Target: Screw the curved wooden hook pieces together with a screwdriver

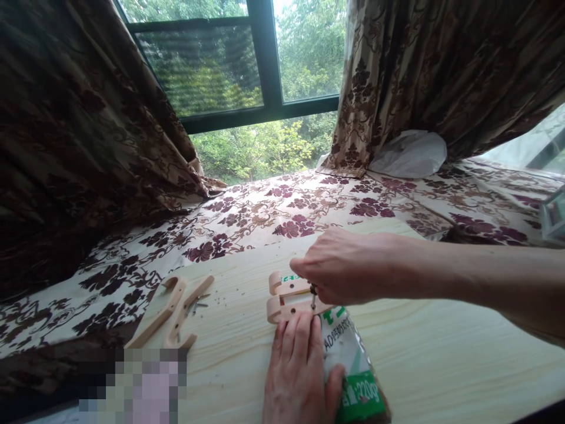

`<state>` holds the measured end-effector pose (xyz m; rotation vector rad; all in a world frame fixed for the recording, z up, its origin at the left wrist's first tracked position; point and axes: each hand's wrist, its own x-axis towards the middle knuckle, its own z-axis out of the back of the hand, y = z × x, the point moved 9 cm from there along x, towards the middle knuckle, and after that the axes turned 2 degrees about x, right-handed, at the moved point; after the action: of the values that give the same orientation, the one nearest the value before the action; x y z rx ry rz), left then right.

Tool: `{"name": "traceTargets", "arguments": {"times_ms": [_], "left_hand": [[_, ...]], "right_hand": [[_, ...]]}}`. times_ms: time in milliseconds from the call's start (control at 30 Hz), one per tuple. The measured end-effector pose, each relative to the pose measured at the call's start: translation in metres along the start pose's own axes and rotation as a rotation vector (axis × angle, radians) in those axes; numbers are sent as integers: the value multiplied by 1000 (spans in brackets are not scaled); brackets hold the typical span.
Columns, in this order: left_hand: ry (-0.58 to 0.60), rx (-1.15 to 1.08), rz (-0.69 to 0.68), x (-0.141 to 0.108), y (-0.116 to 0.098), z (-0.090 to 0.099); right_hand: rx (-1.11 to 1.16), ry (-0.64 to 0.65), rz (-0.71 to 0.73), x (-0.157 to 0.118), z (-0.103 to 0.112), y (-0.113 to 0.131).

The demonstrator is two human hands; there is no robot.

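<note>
My right hand (329, 265) is closed in a fist around a tool with a thin metal shaft (313, 299); its handle is hidden in the fingers. The shaft points down at a hole in the nearer wooden hook (295, 310). Just behind that piece lies a second wooden hook (291, 287), partly under my right hand. Both hooks rest on a green and white printed cardboard package (342, 341). With fingers stretched out, my left hand (298, 365) lies over the package, its fingertips against the near hook's edge.
Left on the light wooden board (238, 341) lie more wooden hooks (156, 321) and several loose screws (199, 304). Small shavings dot the board. Behind it spreads a floral cloth (265, 212) with a white plastic bag (412, 154). A clear box (554, 215) stands far right.
</note>
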<state>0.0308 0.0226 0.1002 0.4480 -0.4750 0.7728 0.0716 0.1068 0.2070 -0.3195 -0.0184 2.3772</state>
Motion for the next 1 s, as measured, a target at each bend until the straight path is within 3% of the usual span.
{"name": "traceTargets", "arguments": {"times_ms": [133, 267, 500, 800, 1000], "left_hand": [[-3, 4, -8, 3, 0, 1], [-17, 10, 8, 8, 1, 5], [36, 15, 13, 0, 1, -3], [58, 36, -1, 1, 1, -4], [61, 32, 8, 0, 3, -6]], "right_hand": [[22, -36, 95, -4, 11, 10], [77, -78, 180, 2, 3, 19], [88, -153, -70, 5, -9, -6], [91, -163, 102, -7, 7, 5], [39, -160, -57, 1, -5, -6]]}}
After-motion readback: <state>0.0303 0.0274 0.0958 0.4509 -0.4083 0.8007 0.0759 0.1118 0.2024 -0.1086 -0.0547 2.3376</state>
